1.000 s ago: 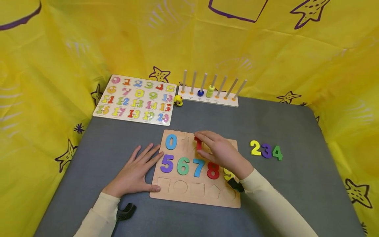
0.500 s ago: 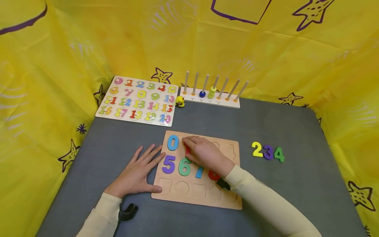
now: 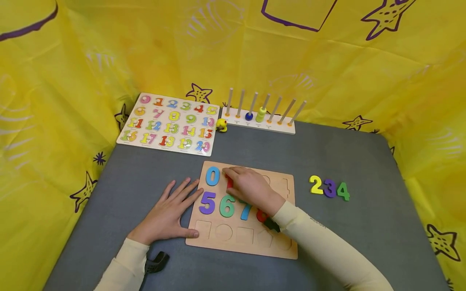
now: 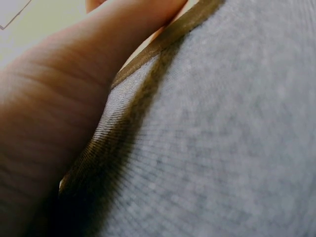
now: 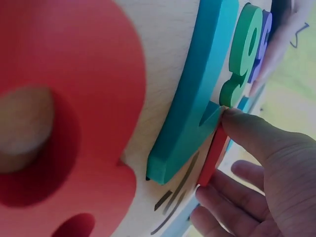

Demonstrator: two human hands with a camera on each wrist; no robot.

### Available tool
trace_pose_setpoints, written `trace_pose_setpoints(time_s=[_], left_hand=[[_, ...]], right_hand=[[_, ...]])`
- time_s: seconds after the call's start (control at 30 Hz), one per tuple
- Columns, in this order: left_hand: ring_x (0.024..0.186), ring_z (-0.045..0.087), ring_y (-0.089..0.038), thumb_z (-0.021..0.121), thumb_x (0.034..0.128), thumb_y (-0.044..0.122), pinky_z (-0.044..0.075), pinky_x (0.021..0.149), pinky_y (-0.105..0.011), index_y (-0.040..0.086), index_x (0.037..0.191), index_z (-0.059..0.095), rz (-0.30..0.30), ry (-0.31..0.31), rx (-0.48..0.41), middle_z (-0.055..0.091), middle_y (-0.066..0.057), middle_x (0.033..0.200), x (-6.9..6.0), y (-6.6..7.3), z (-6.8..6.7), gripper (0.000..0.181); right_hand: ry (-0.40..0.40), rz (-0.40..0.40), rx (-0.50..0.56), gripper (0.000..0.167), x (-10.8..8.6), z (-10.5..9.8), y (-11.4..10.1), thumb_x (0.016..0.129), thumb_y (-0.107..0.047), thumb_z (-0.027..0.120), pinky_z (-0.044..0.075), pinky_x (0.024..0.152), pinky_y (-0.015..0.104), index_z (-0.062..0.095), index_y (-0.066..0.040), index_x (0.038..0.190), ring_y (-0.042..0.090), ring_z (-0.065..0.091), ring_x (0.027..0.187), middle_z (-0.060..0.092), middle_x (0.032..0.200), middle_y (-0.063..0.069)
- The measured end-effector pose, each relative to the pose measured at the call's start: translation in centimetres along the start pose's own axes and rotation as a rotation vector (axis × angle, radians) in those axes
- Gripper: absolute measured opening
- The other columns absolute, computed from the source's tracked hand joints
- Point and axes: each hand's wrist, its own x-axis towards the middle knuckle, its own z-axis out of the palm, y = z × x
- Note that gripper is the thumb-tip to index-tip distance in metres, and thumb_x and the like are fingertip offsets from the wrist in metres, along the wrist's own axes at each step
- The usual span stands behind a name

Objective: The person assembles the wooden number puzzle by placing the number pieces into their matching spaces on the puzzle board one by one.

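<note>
My right hand [image 3: 253, 189] pinches a red number 1 [image 3: 229, 182] between thumb and fingers, at the top row of the wooden number puzzle board [image 3: 251, 249], just right of the blue 0 [image 3: 212, 176]. In the right wrist view the red 1 [image 5: 214, 154] stands by the thumb; whether it lies flush in its recess I cannot tell. My left hand [image 3: 164, 216] lies spread, its fingertips and thumb on the board's left edge. The purple 5 [image 3: 207, 203], green 6 [image 3: 227, 206], blue 7 [image 3: 245, 211] and partly covered red 8 [image 3: 261, 216] fill the middle row.
Loose yellow 2 [image 3: 316, 184], purple 3 [image 3: 329, 188] and green 4 [image 3: 343, 191] lie right of the board. Behind are a numbered peg puzzle [image 3: 164, 148], a small yellow toy [image 3: 221, 125] and a rod stacker [image 3: 276, 127]. Yellow cloth [image 3: 145, 48] surrounds the table.
My right hand has moved left with the red 1, from above the second recess to the spot beside the 0, and barely shifts since. The left hand stays put.
</note>
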Motion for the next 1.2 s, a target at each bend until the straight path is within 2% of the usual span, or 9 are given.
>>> trace_pose_setpoints(time_s=[0.27,0.47,0.8,1.0,1.2], left_hand=[[0.155,0.004,-0.027,0.060,0.0679,0.091,-0.005,0.121,-0.055,0.020,0.162,0.030,0.000,-0.003,0.002,0.012,0.000,0.170,0.1,-0.1,0.0,0.122],[0.155,0.005,-0.027,0.060,0.0676,0.091,-0.005,0.121,-0.055,0.019,0.161,0.031,0.000,0.008,0.004,0.014,0.000,0.169,0.2,-0.1,-0.1,0.122],[0.155,0.003,-0.026,0.061,0.0679,0.091,-0.005,0.121,-0.056,0.020,0.162,0.030,-0.006,-0.005,0.000,0.012,0.001,0.170,0.2,-0.2,-0.2,0.121],[0.155,0.005,-0.027,0.062,0.0685,0.089,-0.004,0.120,-0.056,0.020,0.162,0.031,0.008,0.011,-0.021,0.014,0.000,0.169,0.0,-0.1,0.1,0.120],[0.155,0.005,-0.028,0.063,0.0682,0.089,-0.004,0.120,-0.056,0.020,0.161,0.031,0.009,0.019,-0.019,0.013,0.000,0.169,0.0,0.0,0.1,0.120]], right_hand=[[-0.030,0.023,-0.010,0.062,0.2,-0.1,0.0,0.092,-0.036,0.076,0.048,0.105,0.041,0.056,-0.010,0.145,0.026,0.060,0.126,0.062,0.139,0.008],[-0.022,0.023,-0.002,0.061,0.3,-0.2,0.2,0.092,-0.035,0.077,0.050,0.102,0.041,0.057,-0.011,0.144,0.026,0.062,0.122,0.063,0.137,0.008],[-0.024,0.045,0.047,0.066,0.2,-0.4,0.5,0.089,-0.037,0.080,0.054,0.097,0.041,0.056,-0.013,0.145,0.026,0.064,0.118,0.064,0.136,0.007],[0.016,0.099,0.152,0.067,-1.6,-1.6,1.7,0.087,-0.035,0.082,0.052,0.100,0.044,0.055,-0.015,0.146,0.026,0.061,0.124,0.060,0.141,0.005],[0.070,0.112,0.206,0.075,-5.8,-3.4,5.8,0.087,-0.034,0.082,0.046,0.105,0.052,0.049,-0.015,0.151,0.031,0.047,0.138,0.047,0.153,0.006]])
